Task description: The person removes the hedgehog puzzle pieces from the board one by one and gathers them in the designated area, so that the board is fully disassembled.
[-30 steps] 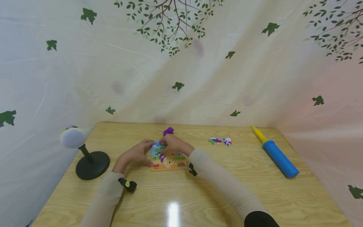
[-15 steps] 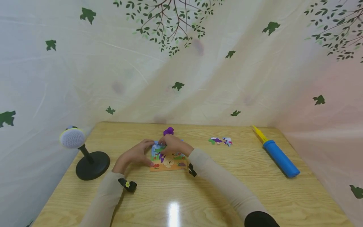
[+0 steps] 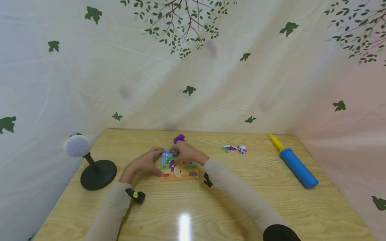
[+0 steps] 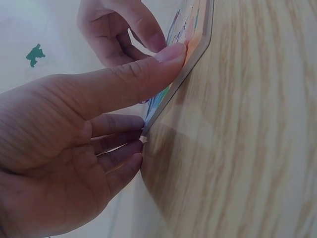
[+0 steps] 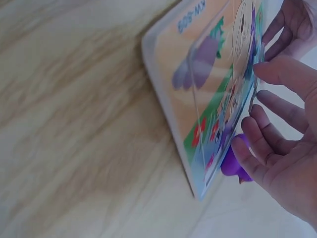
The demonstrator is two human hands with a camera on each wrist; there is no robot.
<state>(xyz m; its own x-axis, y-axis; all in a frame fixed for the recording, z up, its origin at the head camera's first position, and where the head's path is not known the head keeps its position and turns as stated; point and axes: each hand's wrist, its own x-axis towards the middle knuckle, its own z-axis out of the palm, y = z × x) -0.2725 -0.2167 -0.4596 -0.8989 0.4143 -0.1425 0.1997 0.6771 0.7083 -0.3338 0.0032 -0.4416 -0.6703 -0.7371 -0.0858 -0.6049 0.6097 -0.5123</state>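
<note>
A jigsaw puzzle board [image 3: 178,178] with a colourful picture lies flat on the wooden table. My left hand [image 3: 146,163] holds the board's left side, the thumb [image 4: 171,53] on its face near the lower corner and the other fingers against the edge farther up. Over the upper part of the board, my right hand [image 3: 187,152] pinches a thin puzzle piece [image 5: 253,97] between thumb and fingers, close to the board's surface. Most of that piece is hidden by the fingers. Just behind the board sits a small purple duck-like toy [image 3: 180,137], partly covered by the right hand in the head view.
Loose puzzle pieces [image 3: 230,149] lie right of the board. Farther right is a blue hand pump [image 3: 298,168] with a yellow nozzle. A microphone-shaped object [image 3: 77,146] on a round black base [image 3: 99,175] stands at the left. A leaf-patterned cloth [image 3: 144,83] hangs behind the table.
My right hand and forearm have shifted slightly to the right over the board. The left hand keeps its place at the board's left side.
</note>
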